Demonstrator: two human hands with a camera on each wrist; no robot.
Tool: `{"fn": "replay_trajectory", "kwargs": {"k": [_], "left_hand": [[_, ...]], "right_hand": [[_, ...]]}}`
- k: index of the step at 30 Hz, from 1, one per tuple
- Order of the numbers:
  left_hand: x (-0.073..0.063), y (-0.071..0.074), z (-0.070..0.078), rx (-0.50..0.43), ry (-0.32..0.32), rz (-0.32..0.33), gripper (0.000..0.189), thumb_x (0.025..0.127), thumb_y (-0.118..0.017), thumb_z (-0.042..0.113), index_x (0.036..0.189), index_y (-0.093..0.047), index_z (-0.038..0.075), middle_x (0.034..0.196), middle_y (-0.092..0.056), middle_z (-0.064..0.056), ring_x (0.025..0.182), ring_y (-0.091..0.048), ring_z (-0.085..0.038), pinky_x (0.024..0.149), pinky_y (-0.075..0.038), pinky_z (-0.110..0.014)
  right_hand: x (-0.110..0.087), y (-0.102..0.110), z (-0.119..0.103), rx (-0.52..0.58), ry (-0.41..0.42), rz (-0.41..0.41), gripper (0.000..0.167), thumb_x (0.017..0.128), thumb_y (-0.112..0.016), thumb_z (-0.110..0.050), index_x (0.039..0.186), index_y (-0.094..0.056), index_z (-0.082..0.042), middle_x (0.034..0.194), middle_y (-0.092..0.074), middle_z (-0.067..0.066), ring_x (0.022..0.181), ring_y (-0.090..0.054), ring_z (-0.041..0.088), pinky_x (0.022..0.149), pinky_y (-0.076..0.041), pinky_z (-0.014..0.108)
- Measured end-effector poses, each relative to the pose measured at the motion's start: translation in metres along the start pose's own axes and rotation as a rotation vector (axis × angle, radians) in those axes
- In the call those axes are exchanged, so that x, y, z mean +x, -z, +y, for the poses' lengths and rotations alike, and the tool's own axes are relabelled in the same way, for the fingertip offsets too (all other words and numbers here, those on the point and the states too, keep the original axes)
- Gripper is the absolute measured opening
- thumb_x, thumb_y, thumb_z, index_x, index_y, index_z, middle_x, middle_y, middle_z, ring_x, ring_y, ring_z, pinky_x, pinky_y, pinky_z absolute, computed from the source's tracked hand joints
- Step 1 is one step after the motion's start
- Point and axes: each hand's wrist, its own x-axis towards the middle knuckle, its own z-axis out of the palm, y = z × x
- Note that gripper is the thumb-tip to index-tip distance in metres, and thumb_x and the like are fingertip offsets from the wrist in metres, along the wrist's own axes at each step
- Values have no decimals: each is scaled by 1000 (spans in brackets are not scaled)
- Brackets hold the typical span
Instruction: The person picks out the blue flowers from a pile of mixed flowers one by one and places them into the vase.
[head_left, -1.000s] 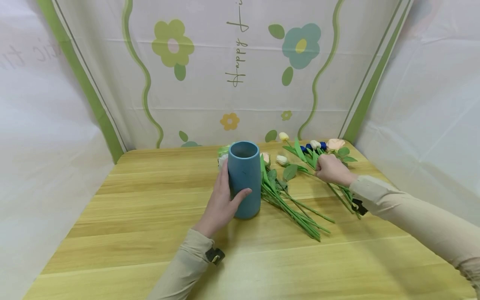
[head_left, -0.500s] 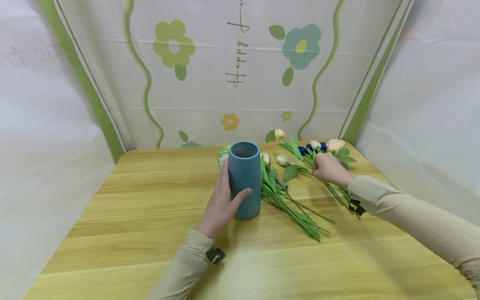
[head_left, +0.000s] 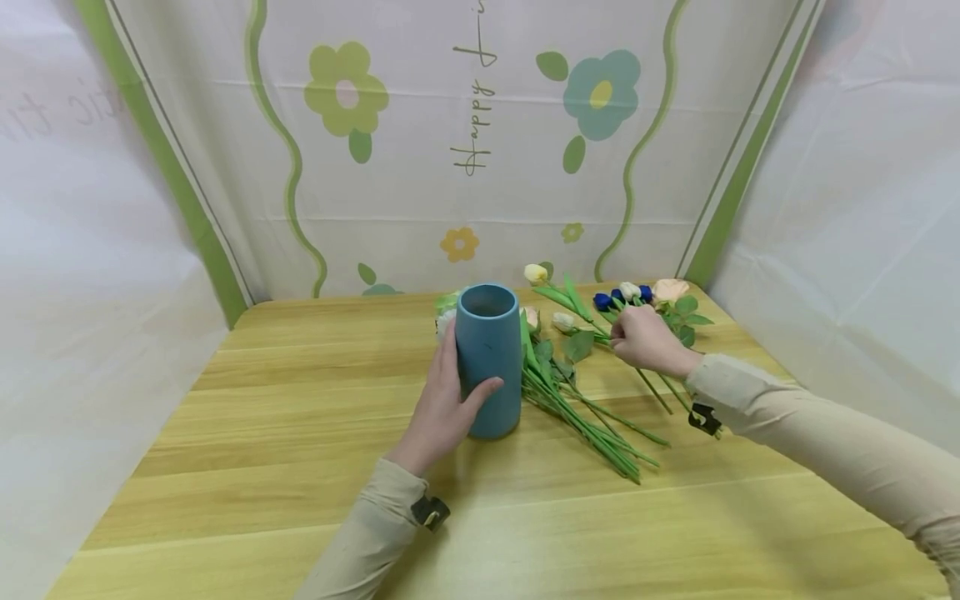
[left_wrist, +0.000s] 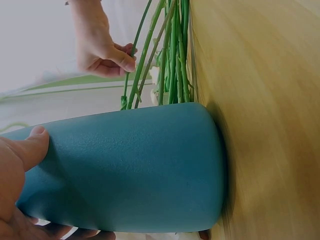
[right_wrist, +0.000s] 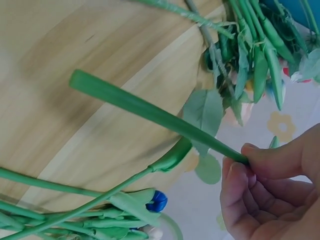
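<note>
A tall blue vase (head_left: pixel 491 354) stands upright on the wooden table, its round mouth facing up. My left hand (head_left: pixel 441 408) grips its left side, thumb across the front; the left wrist view shows the fingers reaching around behind. Farther right, my right hand (head_left: pixel 651 340) pinches the green stem of a pale yellow tulip (head_left: pixel 536 273) between thumb and fingers. In the right wrist view the tulip's bare stem end (right_wrist: pixel 125 104) juts out past the fingertips, above the table. The bloom points up and left toward the back, near a white tulip (head_left: pixel 562 322).
Just right of the vase lies a bundle of green stems (head_left: pixel 592 429) with leaves and a pink bloom. Blue flowers (head_left: pixel 602 302) and a peach rose (head_left: pixel 670 290) lie at the table's back right. A printed cloth (head_left: pixel 412 183) hangs behind.
My right hand has moved left with the yellow tulip, drawing its bloom away from the blue flowers and toward the vase. The left hand and the vase have stayed in place.
</note>
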Motion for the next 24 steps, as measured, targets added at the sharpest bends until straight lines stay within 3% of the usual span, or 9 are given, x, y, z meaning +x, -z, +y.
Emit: {"fn": "replay_trajectory", "kwargs": {"k": [7,16,20,24], "left_hand": [[0,0,0,4,3,0,96,94,-69,31,159,0,12,161,-12,-9,143,-21,-27,110,-26,-55],[0,0,-1,4,0,1,96,93,-69,31,159,-1,11,161,-13,-10,143,-22,-27,110,-26,-54],[0,0,0,5,0,2,97,93,-69,30,159,-1,11,161,-13,-10,143,-22,-27,111,-25,-54],[0,0,0,3,2,2,97,93,-69,30,159,-1,11,161,-13,-10,143,-22,-27,110,-26,-54]], "right_hand": [[2,-1,-12,30,34,21,43,69,-44,16,50,-28,-20,49,-15,-10,48,-10,9,50,-12,28],[3,-4,-31,94,40,27,49,77,-55,14,44,-37,-17,43,-23,-11,45,-14,7,47,-16,26],[3,-4,-41,125,37,21,42,81,-60,11,46,-55,-13,40,-37,-9,39,-25,8,46,-25,26],[5,-5,-49,181,-21,-17,27,84,-65,5,63,-74,-9,46,-55,-7,40,-45,12,49,-43,29]]}}
